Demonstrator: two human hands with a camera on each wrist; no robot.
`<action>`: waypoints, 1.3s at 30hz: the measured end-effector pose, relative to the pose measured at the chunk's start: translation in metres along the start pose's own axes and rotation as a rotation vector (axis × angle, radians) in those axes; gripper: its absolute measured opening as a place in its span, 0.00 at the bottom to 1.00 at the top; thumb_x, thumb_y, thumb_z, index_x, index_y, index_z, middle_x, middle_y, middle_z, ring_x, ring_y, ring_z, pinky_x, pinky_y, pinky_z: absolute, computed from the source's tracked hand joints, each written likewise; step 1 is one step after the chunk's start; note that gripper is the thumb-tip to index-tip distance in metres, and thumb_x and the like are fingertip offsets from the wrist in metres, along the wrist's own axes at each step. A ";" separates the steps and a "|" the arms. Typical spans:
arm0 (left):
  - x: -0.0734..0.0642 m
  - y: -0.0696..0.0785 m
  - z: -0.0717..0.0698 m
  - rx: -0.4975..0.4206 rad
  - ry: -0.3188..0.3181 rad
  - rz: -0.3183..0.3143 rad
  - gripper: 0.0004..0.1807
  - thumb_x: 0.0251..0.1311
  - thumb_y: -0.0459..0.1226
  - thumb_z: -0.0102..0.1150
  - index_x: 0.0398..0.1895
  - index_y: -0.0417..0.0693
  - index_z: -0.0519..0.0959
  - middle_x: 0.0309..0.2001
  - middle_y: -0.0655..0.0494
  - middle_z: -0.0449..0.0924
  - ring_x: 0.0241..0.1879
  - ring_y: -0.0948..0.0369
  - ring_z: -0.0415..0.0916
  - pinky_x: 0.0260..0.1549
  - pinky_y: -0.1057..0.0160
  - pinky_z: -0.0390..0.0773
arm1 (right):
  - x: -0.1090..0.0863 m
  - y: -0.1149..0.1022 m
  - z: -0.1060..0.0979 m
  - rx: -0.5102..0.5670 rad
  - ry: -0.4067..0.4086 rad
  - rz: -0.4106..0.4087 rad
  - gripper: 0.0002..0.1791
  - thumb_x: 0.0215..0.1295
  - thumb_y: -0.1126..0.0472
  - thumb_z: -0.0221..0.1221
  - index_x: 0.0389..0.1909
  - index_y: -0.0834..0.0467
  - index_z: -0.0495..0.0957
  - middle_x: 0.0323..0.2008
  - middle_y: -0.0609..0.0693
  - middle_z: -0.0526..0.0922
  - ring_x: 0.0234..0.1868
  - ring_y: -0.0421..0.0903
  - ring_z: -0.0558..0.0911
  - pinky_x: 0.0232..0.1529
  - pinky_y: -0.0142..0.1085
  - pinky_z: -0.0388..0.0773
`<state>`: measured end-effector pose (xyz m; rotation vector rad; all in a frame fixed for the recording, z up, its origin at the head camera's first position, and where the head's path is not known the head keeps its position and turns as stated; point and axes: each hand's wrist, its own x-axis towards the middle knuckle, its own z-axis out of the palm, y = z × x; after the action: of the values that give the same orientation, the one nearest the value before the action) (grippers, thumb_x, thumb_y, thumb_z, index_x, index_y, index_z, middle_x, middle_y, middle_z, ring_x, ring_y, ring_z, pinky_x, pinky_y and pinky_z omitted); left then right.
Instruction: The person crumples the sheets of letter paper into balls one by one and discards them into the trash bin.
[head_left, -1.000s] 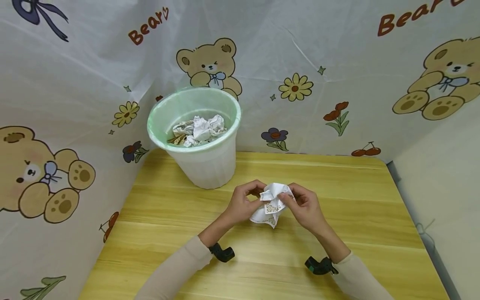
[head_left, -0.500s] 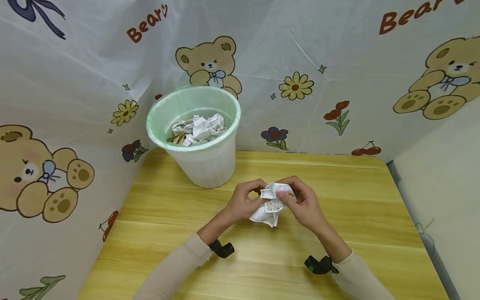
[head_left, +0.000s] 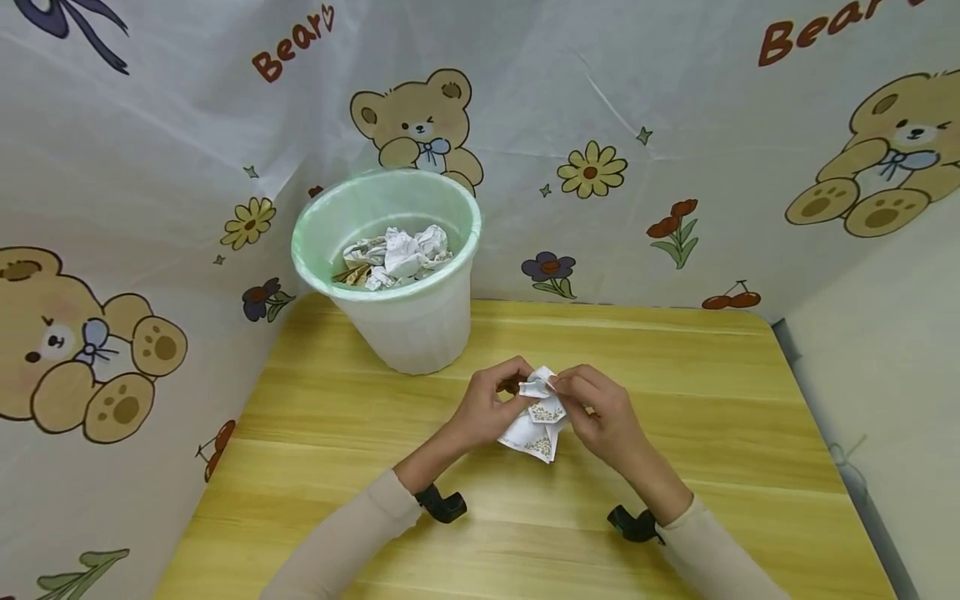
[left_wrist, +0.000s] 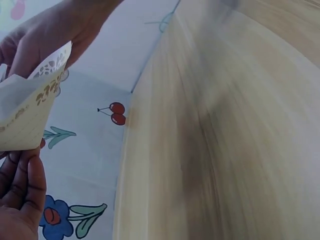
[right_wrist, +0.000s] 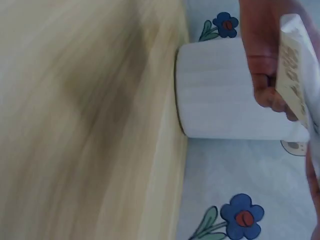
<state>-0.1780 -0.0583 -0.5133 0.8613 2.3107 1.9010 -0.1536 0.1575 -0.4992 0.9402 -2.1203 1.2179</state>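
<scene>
A white paper napkin [head_left: 534, 433] with a gold floral print is bunched and folded between the two hands, above the table. The left hand [head_left: 487, 408] pinches its upper left side between thumb and fingers. At the upper right edge the right hand [head_left: 600, 410] pinches it with thumb and fingertips. In the left wrist view the napkin [left_wrist: 30, 112] spreads between the left hand [left_wrist: 22, 195] below and the right hand [left_wrist: 55, 35] above. The right wrist view shows the napkin's printed corner [right_wrist: 290, 70] beside the left hand [right_wrist: 265, 55]; most of the right hand is outside that view.
A white bin [head_left: 420, 333] with a green liner stands on the back left of the wooden table [head_left: 675, 400], several crumpled papers [head_left: 401, 254] inside. A bear-print curtain [head_left: 510, 92] hangs behind. Black wrist cameras [head_left: 442, 505] sit on both wrists.
The right hand has shifted its fingers on the napkin, now pinching closer to the left hand, and the napkin's right side is gathered narrower. The left hand stays nearly still.
</scene>
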 end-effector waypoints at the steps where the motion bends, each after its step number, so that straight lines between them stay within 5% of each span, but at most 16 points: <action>1: 0.000 0.000 -0.001 0.008 0.008 -0.005 0.01 0.73 0.34 0.66 0.43 0.47 0.84 0.40 0.52 0.89 0.37 0.66 0.79 0.40 0.68 0.83 | 0.000 0.000 -0.001 0.022 -0.022 0.022 0.13 0.63 0.79 0.68 0.40 0.60 0.87 0.40 0.54 0.89 0.40 0.45 0.87 0.40 0.24 0.82; 8: -0.001 -0.002 -0.001 0.109 0.000 0.059 0.04 0.72 0.31 0.64 0.43 0.49 0.85 0.38 0.56 0.88 0.38 0.66 0.80 0.42 0.65 0.84 | 0.001 0.001 -0.009 0.501 -0.098 0.448 0.05 0.79 0.73 0.55 0.43 0.68 0.79 0.40 0.52 0.81 0.42 0.41 0.80 0.41 0.32 0.82; 16: -0.002 -0.001 0.001 0.236 0.009 0.127 0.09 0.70 0.28 0.63 0.43 0.52 0.84 0.39 0.59 0.87 0.38 0.66 0.79 0.41 0.60 0.86 | -0.002 0.003 -0.017 0.550 -0.253 0.706 0.12 0.77 0.67 0.63 0.56 0.66 0.79 0.46 0.47 0.85 0.43 0.39 0.85 0.44 0.31 0.86; 25: -0.001 0.002 0.001 0.131 -0.022 0.107 0.09 0.70 0.27 0.64 0.43 0.50 0.84 0.40 0.56 0.89 0.39 0.66 0.80 0.43 0.67 0.84 | -0.007 0.003 -0.008 0.477 -0.158 0.629 0.05 0.71 0.72 0.67 0.35 0.64 0.81 0.34 0.44 0.83 0.35 0.38 0.78 0.37 0.30 0.79; 33: -0.004 0.001 -0.010 0.047 -0.137 0.056 0.13 0.75 0.32 0.52 0.57 0.49 0.80 0.52 0.51 0.87 0.51 0.61 0.84 0.58 0.59 0.86 | -0.008 0.009 -0.010 0.415 -0.144 0.556 0.04 0.70 0.72 0.68 0.36 0.62 0.84 0.34 0.47 0.86 0.34 0.39 0.80 0.38 0.30 0.81; 39: -0.007 -0.002 -0.008 -0.003 -0.122 0.004 0.14 0.76 0.40 0.62 0.60 0.52 0.80 0.55 0.52 0.86 0.54 0.62 0.83 0.55 0.61 0.87 | -0.008 0.007 -0.010 0.296 -0.190 0.488 0.02 0.72 0.67 0.69 0.38 0.59 0.85 0.37 0.50 0.89 0.38 0.39 0.83 0.41 0.31 0.82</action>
<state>-0.1758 -0.0686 -0.5157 0.9532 2.2376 1.7982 -0.1531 0.1707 -0.5036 0.6937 -2.4556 1.7820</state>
